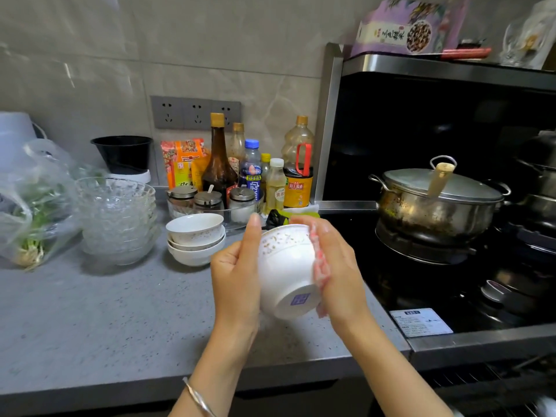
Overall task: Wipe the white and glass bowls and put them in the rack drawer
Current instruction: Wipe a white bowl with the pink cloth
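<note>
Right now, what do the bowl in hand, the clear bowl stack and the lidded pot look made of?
Held bowl: glazed ceramic, probably; glossy white, stamped foot. Clear stack: likely pressed glass; transparent, ribbed, glinting. Pot: stainless steel by its reflective silver, stained.

White speckled bowl (285,272) is hanging tilted, base nearward, at centre; stacked white bowls (195,239) are sitting upright just far-left, glass bowl stack (117,218) further left.

White bowl (285,266) gold-flecked with purple base stamp, pink cloth (319,267), grey speckled counter (90,311)
</note>
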Available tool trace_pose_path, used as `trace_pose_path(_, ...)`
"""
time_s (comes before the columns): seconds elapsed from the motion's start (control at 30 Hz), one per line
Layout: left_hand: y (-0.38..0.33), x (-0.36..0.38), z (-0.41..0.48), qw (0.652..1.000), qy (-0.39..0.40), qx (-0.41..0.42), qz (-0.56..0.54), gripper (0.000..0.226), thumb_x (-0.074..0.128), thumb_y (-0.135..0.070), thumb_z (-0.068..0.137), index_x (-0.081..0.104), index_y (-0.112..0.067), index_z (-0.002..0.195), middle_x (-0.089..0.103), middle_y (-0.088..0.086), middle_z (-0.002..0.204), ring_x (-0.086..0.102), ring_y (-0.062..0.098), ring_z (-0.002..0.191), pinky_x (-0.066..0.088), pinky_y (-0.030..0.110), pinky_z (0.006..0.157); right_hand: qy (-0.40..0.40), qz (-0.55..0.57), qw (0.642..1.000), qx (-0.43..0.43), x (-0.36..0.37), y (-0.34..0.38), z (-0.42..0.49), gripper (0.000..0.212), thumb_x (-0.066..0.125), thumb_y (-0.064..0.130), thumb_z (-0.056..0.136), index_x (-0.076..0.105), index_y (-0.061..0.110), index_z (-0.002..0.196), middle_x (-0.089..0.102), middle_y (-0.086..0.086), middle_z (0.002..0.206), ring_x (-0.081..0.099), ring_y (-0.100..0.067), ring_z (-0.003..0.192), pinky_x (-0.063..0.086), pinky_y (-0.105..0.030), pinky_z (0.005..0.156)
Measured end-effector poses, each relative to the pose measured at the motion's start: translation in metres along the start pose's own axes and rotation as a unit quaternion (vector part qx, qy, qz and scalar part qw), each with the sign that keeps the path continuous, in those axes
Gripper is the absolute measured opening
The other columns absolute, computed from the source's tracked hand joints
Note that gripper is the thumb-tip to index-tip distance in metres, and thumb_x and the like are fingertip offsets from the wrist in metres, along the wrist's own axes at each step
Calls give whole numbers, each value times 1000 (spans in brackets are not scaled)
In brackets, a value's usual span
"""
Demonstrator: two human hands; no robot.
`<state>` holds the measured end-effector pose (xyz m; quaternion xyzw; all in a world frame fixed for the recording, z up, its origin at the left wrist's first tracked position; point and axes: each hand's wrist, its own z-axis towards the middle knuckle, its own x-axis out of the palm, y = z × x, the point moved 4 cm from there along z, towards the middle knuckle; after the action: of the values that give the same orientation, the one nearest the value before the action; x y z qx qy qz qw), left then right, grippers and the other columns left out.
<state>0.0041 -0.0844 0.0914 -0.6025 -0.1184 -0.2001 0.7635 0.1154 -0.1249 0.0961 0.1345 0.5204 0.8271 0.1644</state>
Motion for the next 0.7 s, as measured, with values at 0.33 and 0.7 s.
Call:
trace_pose_path(0.33, -12, -11, 13, 957, 157, -45, 238, 77, 31, -77, 66, 69, -15, 91, 73, 12, 91, 66, 8, 76, 48, 18, 70, -30, 34, 998, 39, -14, -5, 3, 88, 41, 63, 90, 37, -19, 59, 38, -17, 50, 39, -21, 34, 26, -19, 32)
trace_pose_path(0.7, 12, -10, 3, 926, 255, -264, 91, 64, 45, -66, 68, 62, -25, 113, 73, 8, 106, 72, 25, 89, 59, 34, 61, -14, -135, 962, -237, -15, -4, 2, 57, 39, 61, 93, 50, 35, 43, 44, 14, 39, 44, -2, 39, 40, -17, 50)
